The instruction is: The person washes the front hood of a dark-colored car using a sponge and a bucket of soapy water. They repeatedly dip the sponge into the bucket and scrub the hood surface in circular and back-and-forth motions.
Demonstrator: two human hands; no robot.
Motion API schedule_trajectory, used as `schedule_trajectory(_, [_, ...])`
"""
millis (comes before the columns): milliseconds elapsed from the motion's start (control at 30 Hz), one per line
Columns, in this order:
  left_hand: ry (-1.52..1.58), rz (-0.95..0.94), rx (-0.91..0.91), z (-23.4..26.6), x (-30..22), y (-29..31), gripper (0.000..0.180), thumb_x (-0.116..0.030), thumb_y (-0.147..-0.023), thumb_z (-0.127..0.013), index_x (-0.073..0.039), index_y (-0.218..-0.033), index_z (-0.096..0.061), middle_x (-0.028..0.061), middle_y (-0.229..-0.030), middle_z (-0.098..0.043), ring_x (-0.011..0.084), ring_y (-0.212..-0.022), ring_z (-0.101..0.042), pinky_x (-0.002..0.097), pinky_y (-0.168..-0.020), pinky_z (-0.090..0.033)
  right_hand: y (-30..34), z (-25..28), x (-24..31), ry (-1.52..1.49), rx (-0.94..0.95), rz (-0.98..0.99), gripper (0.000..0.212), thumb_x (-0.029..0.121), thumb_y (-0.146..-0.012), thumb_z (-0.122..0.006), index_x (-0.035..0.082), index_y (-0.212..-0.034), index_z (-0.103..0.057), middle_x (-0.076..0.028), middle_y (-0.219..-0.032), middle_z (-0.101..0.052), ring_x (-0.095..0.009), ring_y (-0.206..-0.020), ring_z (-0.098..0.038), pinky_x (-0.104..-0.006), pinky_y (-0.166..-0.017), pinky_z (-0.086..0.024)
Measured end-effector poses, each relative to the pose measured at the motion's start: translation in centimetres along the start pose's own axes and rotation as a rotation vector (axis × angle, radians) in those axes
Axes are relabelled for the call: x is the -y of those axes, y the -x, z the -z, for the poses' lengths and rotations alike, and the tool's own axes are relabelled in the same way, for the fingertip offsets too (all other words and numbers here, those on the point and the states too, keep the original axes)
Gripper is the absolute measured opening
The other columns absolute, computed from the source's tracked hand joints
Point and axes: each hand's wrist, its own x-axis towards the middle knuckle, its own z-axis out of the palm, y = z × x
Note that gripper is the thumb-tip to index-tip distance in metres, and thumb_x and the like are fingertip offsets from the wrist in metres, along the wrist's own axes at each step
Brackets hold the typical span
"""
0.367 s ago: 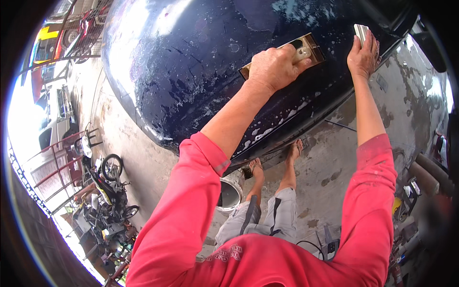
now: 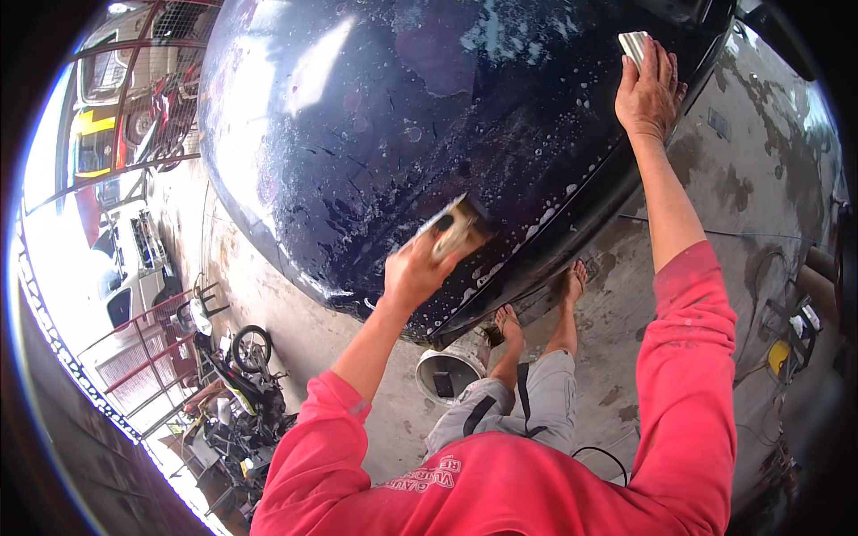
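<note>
A dark blue car panel (image 2: pixel 340 134), wet and dotted with suds and whitish patches, curves away in front of me. My left hand (image 2: pixel 414 275) is closed around the handle of a long flat sanding board (image 2: pixel 463 225), over the panel's near part. Motion smears the board, and I cannot tell whether its whole face touches the paint. Farther right, near the panel's side edge, my right hand (image 2: pixel 650 100) grips a small white ribbed block (image 2: pixel 634 45) and rests against the surface. The block's underside is hidden.
Below the panel's near edge stands a white bucket (image 2: pixel 479 352) with a dark block inside, beside my bare feet (image 2: pixel 509 326). A motorcycle (image 2: pixel 246 375) and clutter lie at left, near red railings and a white vehicle (image 2: pixel 134 268). A thin hose (image 2: pixel 733 234) crosses the wet concrete at right.
My left hand has drawn the sanding board back toward me and left, turning it. My right hand with the white block sits slightly farther left in view; the whole view has also shifted.
</note>
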Motion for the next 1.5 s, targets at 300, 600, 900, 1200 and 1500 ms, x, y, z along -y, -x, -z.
schedule_trajectory(300, [-0.068, -0.142, -0.014, -1.0, -2.4, -6.3, 0.053, -0.056, -0.097, -0.073, -0.009, -0.122, -0.069, 0.0231, -0.087, -0.076, 0.0463, -0.079, -0.074, 0.0524, -0.066, -0.061, -0.6, 0.2, 0.5, -0.009, -0.034, -0.009, 0.06, 0.054, -0.113, -0.044, 0.031, -0.168, -0.036, 0.001, -0.171, -0.039, -0.027, -0.163, -0.03, -0.067, -0.13, -0.021])
schedule_trajectory(600, [-0.14, -0.169, -0.021, -1.6, -6.3, -14.9, 0.049, -0.055, -0.097, -0.073, -0.007, -0.109, -0.072, 0.0245, -0.087, -0.075, 0.0467, -0.086, -0.075, 0.0531, -0.073, -0.061, -0.2, 0.4, 0.6, 0.015, -0.047, -0.001, 0.06, 0.053, -0.113, -0.045, 0.031, -0.168, -0.036, 0.002, -0.171, -0.04, -0.027, -0.162, -0.031, -0.0659, -0.129, -0.024])
schedule_trajectory(900, [0.039, -0.124, -0.046, -0.8, -1.3, -0.1, 0.052, -0.048, -0.094, -0.078, -0.01, -0.129, -0.071, 0.0204, -0.105, -0.079, 0.0411, -0.088, -0.078, 0.0494, -0.072, -0.063, -0.2, 0.7, 1.1, -0.001, -0.015, -0.042, 0.058, 0.051, -0.112, -0.048, 0.033, -0.167, -0.037, 0.003, -0.169, -0.04, -0.026, -0.162, -0.031, -0.0658, -0.13, -0.022])
schedule_trajectory(1200, [0.186, -0.259, -0.006, 0.3, -10.5, -23.1, 0.053, -0.053, -0.099, -0.071, -0.001, -0.105, -0.069, 0.0281, -0.095, -0.075, 0.0477, -0.092, -0.074, 0.0544, -0.079, -0.058, 0.0, 0.6, 0.9, -0.111, -0.065, -0.05, 0.058, 0.051, -0.111, -0.051, 0.036, -0.166, -0.04, 0.004, -0.169, -0.043, -0.026, -0.162, -0.032, -0.0654, -0.13, -0.021])
schedule_trajectory(1500, [0.121, -0.277, -0.097, 1.3, -2.8, -7.6, 0.044, -0.031, -0.105, -0.069, -0.003, -0.138, -0.063, 0.0192, -0.123, -0.076, 0.043, -0.113, -0.073, 0.044, -0.093, -0.062, -0.4, 1.0, 1.3, -0.015, -0.06, -0.041, 0.058, 0.051, -0.111, -0.052, 0.034, -0.166, -0.04, 0.004, -0.168, -0.044, -0.025, -0.161, -0.033, -0.065, -0.13, -0.024])
